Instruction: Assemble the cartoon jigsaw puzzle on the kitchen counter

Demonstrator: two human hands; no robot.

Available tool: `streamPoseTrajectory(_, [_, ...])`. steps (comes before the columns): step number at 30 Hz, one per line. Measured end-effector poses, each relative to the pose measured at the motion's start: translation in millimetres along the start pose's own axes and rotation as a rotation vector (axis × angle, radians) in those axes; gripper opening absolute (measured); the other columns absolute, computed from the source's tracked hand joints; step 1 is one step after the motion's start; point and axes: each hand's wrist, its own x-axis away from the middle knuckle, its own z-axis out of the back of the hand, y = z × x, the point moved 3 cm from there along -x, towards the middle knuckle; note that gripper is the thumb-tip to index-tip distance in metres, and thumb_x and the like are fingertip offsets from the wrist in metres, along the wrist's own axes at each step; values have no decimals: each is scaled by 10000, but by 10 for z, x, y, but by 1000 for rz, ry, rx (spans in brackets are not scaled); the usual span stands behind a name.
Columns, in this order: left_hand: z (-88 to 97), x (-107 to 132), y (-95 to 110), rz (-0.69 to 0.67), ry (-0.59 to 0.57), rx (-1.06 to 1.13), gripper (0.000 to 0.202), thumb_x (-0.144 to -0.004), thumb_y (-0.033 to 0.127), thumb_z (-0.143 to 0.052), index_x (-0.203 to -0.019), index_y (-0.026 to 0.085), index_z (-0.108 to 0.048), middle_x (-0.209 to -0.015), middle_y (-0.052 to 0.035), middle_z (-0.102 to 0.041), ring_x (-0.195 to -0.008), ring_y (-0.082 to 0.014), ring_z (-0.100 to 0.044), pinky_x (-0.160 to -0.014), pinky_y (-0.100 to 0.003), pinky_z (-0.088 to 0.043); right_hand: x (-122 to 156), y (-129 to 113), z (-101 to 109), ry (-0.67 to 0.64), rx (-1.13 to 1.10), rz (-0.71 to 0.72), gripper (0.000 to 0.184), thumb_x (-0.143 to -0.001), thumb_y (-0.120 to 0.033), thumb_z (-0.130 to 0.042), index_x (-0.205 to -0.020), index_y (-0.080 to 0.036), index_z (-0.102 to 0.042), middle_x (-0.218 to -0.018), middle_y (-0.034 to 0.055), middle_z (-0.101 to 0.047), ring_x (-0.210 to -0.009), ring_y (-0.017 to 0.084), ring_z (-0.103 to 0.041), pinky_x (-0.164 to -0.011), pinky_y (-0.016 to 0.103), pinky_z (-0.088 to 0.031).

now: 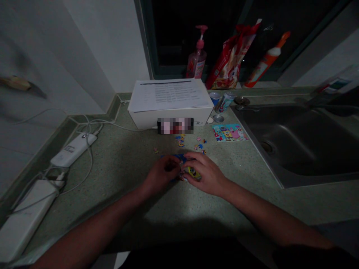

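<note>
A small jigsaw puzzle [194,172] with blue and yellow printing lies on the counter, largely covered by my hands. My left hand [162,172] is closed at its left side, thumb and forefinger curled together at a puzzle piece too covered to see well. Arched over the right part is my right hand [207,172], its fingers bent but apart, the tips touching the puzzle near my left fingertips. Loose puzzle pieces [200,146] lie just beyond the hands, with more blue and yellow pieces [180,140] to their left and a single piece [156,150] farther left.
A white box [171,108] with printed paper on top stands behind. Right of it are a can [224,102], metal lids [218,118] and a colourful cartoon card [230,133]. The sink [280,149] is at right; power strips [74,149] and cables lie left.
</note>
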Motion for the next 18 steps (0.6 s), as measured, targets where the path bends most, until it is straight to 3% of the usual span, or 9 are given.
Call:
streamPoseTrajectory(11, [-34,20,58,47,-44,118,394,-773,364,-920,-1011,199,-653,-866,-33,-772,-739,-214,-773,-751,-392,-644,-30,-10,17,47,54,66,156,-1000,-257,-710,-1155,-249,-722,-1457,170,-663,-1408,359,-633,-1124,614,-566])
streamPoseTrajectory(18, [-36,7,26,43,-29,110,419,-749,386,-946,-992,197,-661,-871,-27,-757,-738,-202,-752,-753,-387,-643,-44,19,0,53,33,66,164,-972,-254,-730,-1133,-276,-718,-1455,139,-673,-1471,362,-584,-1165,642,-528])
